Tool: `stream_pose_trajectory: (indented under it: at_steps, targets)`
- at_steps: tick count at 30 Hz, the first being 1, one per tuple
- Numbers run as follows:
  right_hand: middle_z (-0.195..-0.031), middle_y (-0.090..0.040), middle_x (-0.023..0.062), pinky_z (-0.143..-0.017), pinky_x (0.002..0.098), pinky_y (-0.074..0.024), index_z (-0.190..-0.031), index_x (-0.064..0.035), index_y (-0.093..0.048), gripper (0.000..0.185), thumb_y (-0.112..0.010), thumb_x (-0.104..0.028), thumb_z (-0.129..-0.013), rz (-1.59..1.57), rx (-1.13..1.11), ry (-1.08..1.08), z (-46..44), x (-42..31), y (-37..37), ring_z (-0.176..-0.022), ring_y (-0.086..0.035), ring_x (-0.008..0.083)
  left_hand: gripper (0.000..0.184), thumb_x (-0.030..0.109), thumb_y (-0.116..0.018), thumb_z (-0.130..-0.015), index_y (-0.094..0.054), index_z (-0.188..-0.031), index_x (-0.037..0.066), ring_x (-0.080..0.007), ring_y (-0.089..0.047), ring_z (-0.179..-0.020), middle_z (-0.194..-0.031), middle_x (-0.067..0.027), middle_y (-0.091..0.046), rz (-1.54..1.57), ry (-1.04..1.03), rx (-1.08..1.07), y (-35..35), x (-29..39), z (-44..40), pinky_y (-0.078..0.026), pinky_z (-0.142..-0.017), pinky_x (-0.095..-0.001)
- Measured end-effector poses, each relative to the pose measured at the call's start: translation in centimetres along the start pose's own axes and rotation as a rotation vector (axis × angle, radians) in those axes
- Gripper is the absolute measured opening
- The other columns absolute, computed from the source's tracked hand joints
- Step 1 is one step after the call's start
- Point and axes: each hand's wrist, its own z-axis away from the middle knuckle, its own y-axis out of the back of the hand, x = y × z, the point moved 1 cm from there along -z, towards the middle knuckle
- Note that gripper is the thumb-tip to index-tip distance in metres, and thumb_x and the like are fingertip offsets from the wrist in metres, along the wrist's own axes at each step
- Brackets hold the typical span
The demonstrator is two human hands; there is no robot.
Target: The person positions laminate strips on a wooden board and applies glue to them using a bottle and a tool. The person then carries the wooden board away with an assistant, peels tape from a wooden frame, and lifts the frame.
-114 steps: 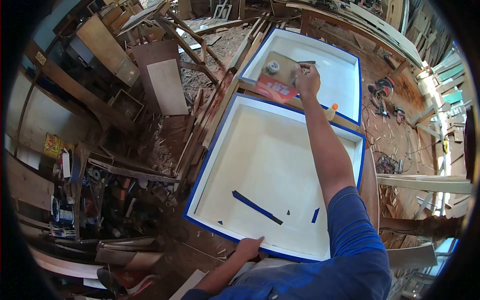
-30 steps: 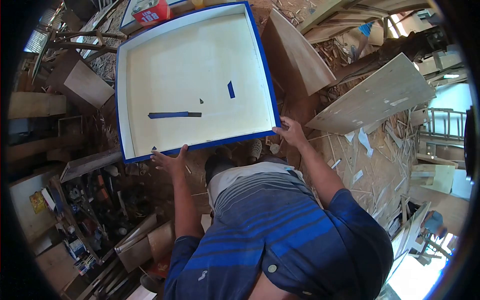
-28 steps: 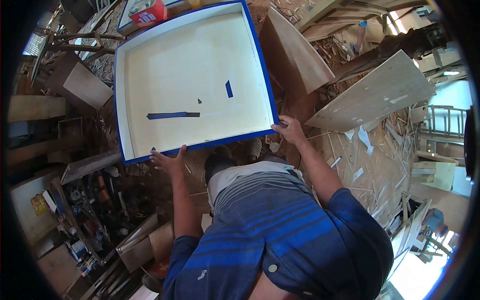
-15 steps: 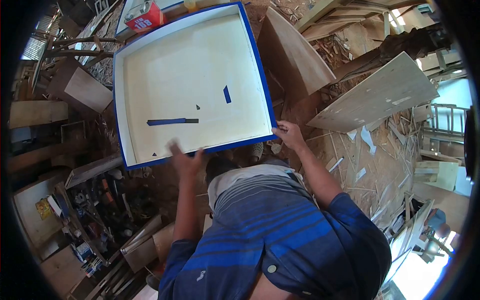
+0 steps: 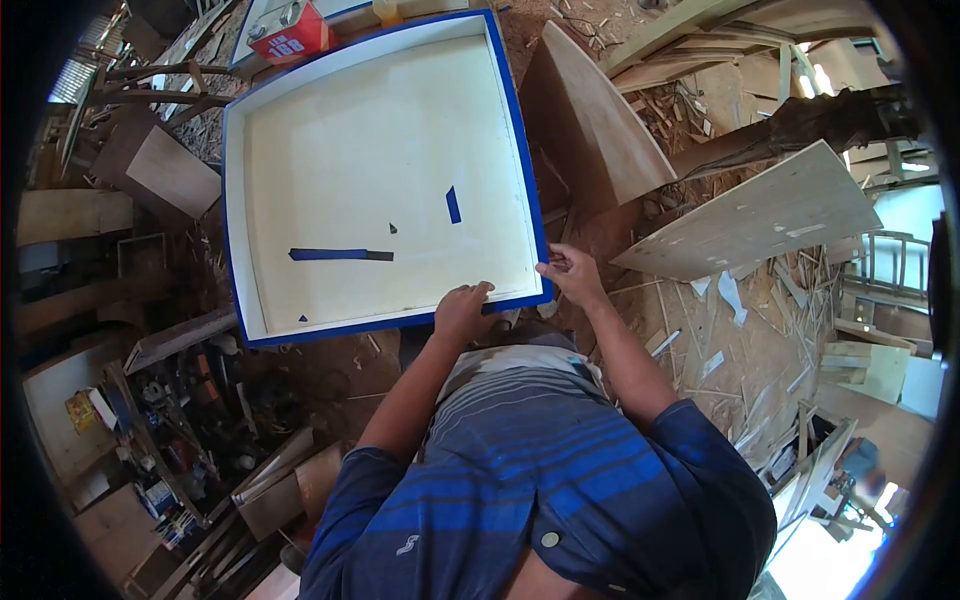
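A shallow white tray with blue edging lies in front of me. My left hand is over its near rim, right of the middle, with the fingers bent over the edge. At the near right corner my right hand has its thumb and fingers closed on the blue edging. Inside the tray lie a long blue and black strip, a short blue strip, a small dark piece and a tiny blue triangle.
A red and white can and an orange-topped bottle stand beyond the tray. Wooden panels lean at the right over littered ground. Shelves with tools are at the left. A person is at the far right.
My left hand has moved right along the near rim. Earlier, my right hand was by the can over the far tray; now it is at the near corner. The view has turned downward.
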Motion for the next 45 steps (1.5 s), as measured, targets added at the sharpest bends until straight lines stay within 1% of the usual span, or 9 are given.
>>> stream_pose_trajectory:
  at_steps: [4, 12, 19, 24, 30, 33, 34, 37, 45]
  targets:
    - [-0.107, -0.080, 0.0125, -0.089, 0.0308, -0.0595, -0.130, 0.0078, -0.074, 0.051, -0.089, -0.025, -0.094, -0.045, 0.141, -0.005, -6.1, -1.7, -0.5, -0.096, -0.074, 0.0137, 0.056, 0.038, -0.088, -0.081, -0.066, -0.127, 0.011, -0.0372, -0.075, -0.100, -0.101, -0.0138, -0.079, 0.014, 0.022, -0.060, 0.3, -0.3, -0.3, -0.059, -0.088, -0.0501]
    - [-0.098, -0.081, 0.0089, -0.079, 0.0283, -0.0571, -0.123, 0.0055, -0.080, 0.048, -0.089, -0.030, -0.093, 0.089, 0.308, 0.020, -22.3, -6.8, 0.4, -0.085, -0.071, 0.0121, 0.056, 0.040, -0.089, -0.082, -0.067, -0.123, 0.009, -0.0370, -0.075, -0.102, -0.100, -0.0138, -0.079, 0.137, 0.003, -0.128, 1.5, -1.2, -1.0, -0.057, -0.091, -0.0502]
    - [-0.095, -0.078, 0.0042, -0.072, 0.0272, -0.0534, -0.123, 0.0034, -0.081, 0.044, -0.090, -0.026, -0.092, -0.043, 0.312, -0.069, -32.2, -10.6, 0.8, -0.079, -0.064, 0.0093, 0.053, 0.035, -0.086, -0.083, -0.068, -0.125, 0.009, -0.0387, -0.073, -0.104, -0.104, -0.0170, -0.077, 0.208, 0.030, -0.218, 4.5, -0.8, -2.0, -0.056, -0.095, -0.0509]
    - [-0.099, -0.079, 0.0049, -0.073, 0.0291, -0.0527, -0.122, 0.0024, -0.082, 0.050, -0.091, -0.035, -0.091, -0.010, 0.282, -0.120, -38.3, -12.7, 1.1, -0.081, -0.064, 0.0118, 0.054, 0.035, -0.085, -0.082, -0.068, -0.124, 0.005, -0.0402, -0.072, -0.106, -0.109, -0.0192, -0.076, 0.229, -0.011, -0.241, 4.1, -1.5, -2.8, -0.055, -0.100, -0.0503]
    - [-0.085, -0.078, 0.0054, -0.065, 0.0287, -0.0537, -0.109, 0.0031, -0.085, 0.039, -0.092, -0.029, -0.089, -0.076, 0.333, -0.138, -43.3, -15.5, 1.0, -0.066, -0.064, 0.0115, 0.057, 0.042, -0.086, -0.085, -0.068, -0.122, 0.004, -0.0406, -0.071, -0.107, -0.111, -0.0200, -0.076, 0.254, -0.033, -0.256, 4.0, -2.0, -3.4, -0.054, -0.100, -0.0500]
    - [-0.099, -0.078, 0.0034, -0.079, 0.0325, -0.0538, -0.114, -0.0040, -0.085, 0.047, -0.092, -0.042, -0.088, -0.104, 0.277, -0.198, -46.0, -16.1, 1.3, -0.086, -0.065, 0.0138, 0.058, 0.045, -0.085, -0.086, -0.068, -0.123, 0.003, -0.0403, -0.072, -0.107, -0.112, -0.0199, -0.076, 0.265, -0.037, -0.247, 3.9, -2.2, -3.4, -0.054, -0.100, -0.0501]
    - [-0.095, -0.076, 0.0019, -0.078, 0.0325, -0.0528, -0.107, -0.0063, -0.085, 0.043, -0.092, -0.045, -0.088, -0.092, 0.292, -0.201, -47.0, -16.2, 1.2, -0.086, -0.064, 0.0140, 0.058, 0.043, -0.086, -0.085, -0.068, -0.124, 0.003, -0.0398, -0.071, -0.108, -0.112, -0.0198, -0.076, 0.253, -0.024, -0.278, 4.6, -1.9, -3.6, -0.054, -0.101, -0.0501]
    - [-0.084, -0.078, 0.0057, -0.064, 0.0293, -0.0550, -0.099, 0.0020, -0.085, 0.032, -0.092, -0.027, -0.090, -0.228, 0.364, -0.168, -49.2, -16.7, 0.9, -0.065, -0.067, 0.0136, 0.058, 0.040, -0.086, -0.085, -0.068, -0.126, 0.003, -0.0393, -0.071, -0.110, -0.112, -0.0201, -0.075, 0.280, -0.035, -0.267, 4.2, -2.3, -3.5, -0.053, -0.102, -0.0496]
    - [-0.089, -0.080, 0.0084, -0.072, 0.0350, -0.0569, -0.101, -0.0010, -0.085, 0.042, -0.092, -0.040, -0.088, 0.001, 0.497, -0.202, -53.1, -20.8, 0.2, -0.075, -0.071, 0.0169, 0.057, 0.031, -0.087, -0.084, -0.065, -0.130, 0.004, -0.0376, -0.071, -0.113, -0.116, -0.0195, -0.075, 0.298, -0.017, -0.317, 4.5, -2.5, -3.6, -0.052, -0.105, -0.0482]
